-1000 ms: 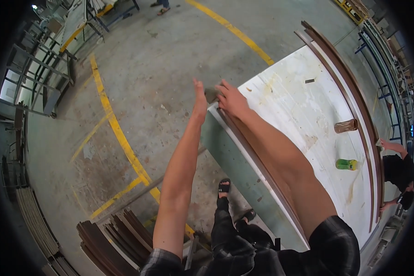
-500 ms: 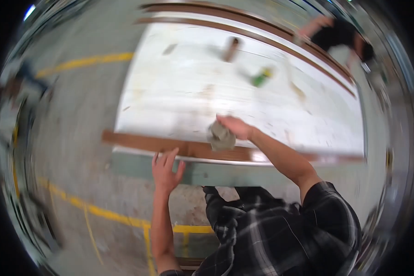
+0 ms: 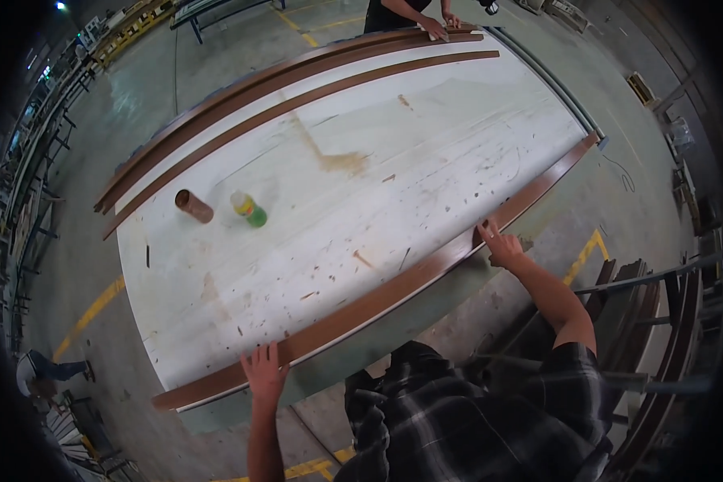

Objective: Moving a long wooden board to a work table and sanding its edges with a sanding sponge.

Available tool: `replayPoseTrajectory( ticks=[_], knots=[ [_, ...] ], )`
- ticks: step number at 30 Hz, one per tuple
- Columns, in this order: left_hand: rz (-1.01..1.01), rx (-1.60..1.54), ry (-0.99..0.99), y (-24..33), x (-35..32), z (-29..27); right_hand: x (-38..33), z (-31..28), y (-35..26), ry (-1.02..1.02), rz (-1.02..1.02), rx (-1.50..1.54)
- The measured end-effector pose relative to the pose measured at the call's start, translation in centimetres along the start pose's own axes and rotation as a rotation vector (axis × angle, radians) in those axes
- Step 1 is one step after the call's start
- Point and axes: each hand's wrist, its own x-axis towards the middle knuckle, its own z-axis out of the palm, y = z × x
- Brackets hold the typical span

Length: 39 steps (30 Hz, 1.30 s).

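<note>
A long brown plank (image 3: 386, 297) lies along the near edge of a white-topped table (image 3: 313, 249). My left hand (image 3: 265, 373) rests its spread fingertips on the plank toward its left end, with nothing held. Farther right, my right hand (image 3: 502, 247) is on the plank, fingers bent over its surface. A small greyish-brown bit of cloth (image 3: 526, 242) shows beside that hand; most of it is hidden by the hand.
A green bottle with a yellow top (image 3: 249, 209) and a brown cylinder (image 3: 194, 206) stand on the table. Brown strips (image 3: 297, 92) lie along the far edge, where another person's hands (image 3: 438, 30) touch them. A rack with long profiles (image 3: 659, 321) stands right.
My view has swung round to the right. My right hand has slid right along the plank, away from my left hand; the cloth it held in plain sight is now mostly covered.
</note>
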Motion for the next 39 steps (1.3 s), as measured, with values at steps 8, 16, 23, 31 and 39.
replayPoseTrajectory(
  ticks=[8,16,23,31,39],
  knots=[
    [-0.021,0.134,-0.191,-0.2,1.9,-0.5,6.0,1.5,4.7,0.046,-0.226,0.030],
    [-0.062,0.119,-0.224,0.1,3.2,-3.4,6.8,-2.1,6.5,0.146,-0.347,0.035],
    [-0.055,0.168,-0.252,-3.4,7.0,-4.6,13.5,-5.0,4.7,0.264,-0.376,0.006],
    [-0.123,0.200,-0.273,-7.1,13.7,-1.4,20.8,-2.6,0.1,0.164,-0.316,0.010],
    [-0.122,-0.102,-0.042,-3.2,14.3,-1.0,11.5,-5.1,-3.1,0.280,0.013,0.609]
  ],
)
